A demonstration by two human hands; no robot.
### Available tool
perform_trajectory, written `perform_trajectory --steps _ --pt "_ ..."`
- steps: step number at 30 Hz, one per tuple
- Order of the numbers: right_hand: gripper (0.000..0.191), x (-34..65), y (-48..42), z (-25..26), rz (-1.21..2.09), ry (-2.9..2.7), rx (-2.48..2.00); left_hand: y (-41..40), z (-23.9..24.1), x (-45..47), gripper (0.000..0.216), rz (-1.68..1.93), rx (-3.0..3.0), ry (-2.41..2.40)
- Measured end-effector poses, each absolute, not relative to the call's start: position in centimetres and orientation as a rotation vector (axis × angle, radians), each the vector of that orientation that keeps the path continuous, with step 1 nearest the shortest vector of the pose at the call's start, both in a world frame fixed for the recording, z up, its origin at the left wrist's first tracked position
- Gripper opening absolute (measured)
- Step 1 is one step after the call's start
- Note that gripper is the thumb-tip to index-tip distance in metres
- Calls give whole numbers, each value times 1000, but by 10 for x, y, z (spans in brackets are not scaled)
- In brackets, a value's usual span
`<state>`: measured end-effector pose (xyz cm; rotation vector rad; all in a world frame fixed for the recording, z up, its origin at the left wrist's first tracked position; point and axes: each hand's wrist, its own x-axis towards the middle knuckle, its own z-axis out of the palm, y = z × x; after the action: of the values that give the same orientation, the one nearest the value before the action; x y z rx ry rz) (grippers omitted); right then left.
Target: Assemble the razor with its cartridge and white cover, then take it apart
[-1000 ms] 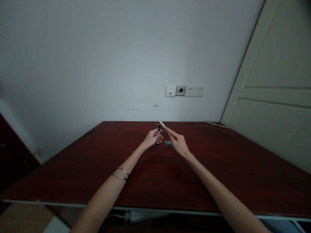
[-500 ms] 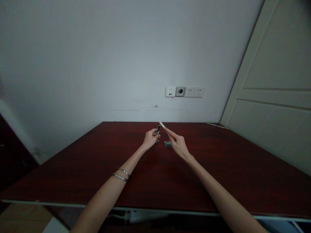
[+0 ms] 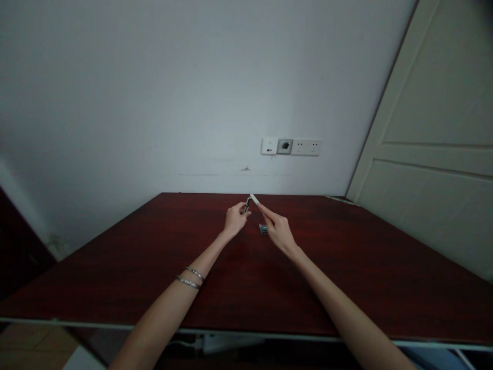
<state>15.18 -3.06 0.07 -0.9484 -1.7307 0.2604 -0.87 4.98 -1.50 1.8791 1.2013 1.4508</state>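
My left hand (image 3: 234,220) is closed around a small black-and-silver thing (image 3: 247,206) whose top end bends toward the right; its kind I cannot make out. Two silver bangles (image 3: 189,281) circle my left forearm. My right hand (image 3: 280,231) grips a slim white bar-shaped thing (image 3: 254,199), tilted up to the left, its lower part hidden by the fingers. The tips of the two held things are very close together; whether they touch, I cannot tell. Just left of my right hand, partly covered by it, a small pack with greenish contents (image 3: 263,229) lies on the table.
Both arms reach over a dark red wooden table (image 3: 154,246). A pale wall with a row of sockets (image 3: 291,147) rises behind it. At the right stands a white panelled door (image 3: 431,169). Below the front edge, a white object and cable (image 3: 231,343) show.
The black-and-silver thing has tilted, its top now leaning right. Both hands have shifted slightly left, and the view has moved a little. Each hand keeps its hold.
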Motion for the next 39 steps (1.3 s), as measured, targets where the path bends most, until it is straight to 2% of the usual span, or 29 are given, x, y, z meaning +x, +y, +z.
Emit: perform_trajectory --steps 8,14,17,31,39 --pt "39 145 -40 -2 454 -1581 -942 46 -7 -6 23 1470 1683 1096" --pt "42 134 -27 6 931 -1325 -917 44 -8 0 20 1385 1695 888" --pt "42 128 -31 3 1043 -1270 -894 44 -8 1 23 1394 1686 838" --pt "36 119 -41 -4 1160 -1169 -847 35 2 2 24 1392 1581 789" --pt "35 112 -34 10 1155 -1098 -741 33 4 1 21 1401 1650 717"
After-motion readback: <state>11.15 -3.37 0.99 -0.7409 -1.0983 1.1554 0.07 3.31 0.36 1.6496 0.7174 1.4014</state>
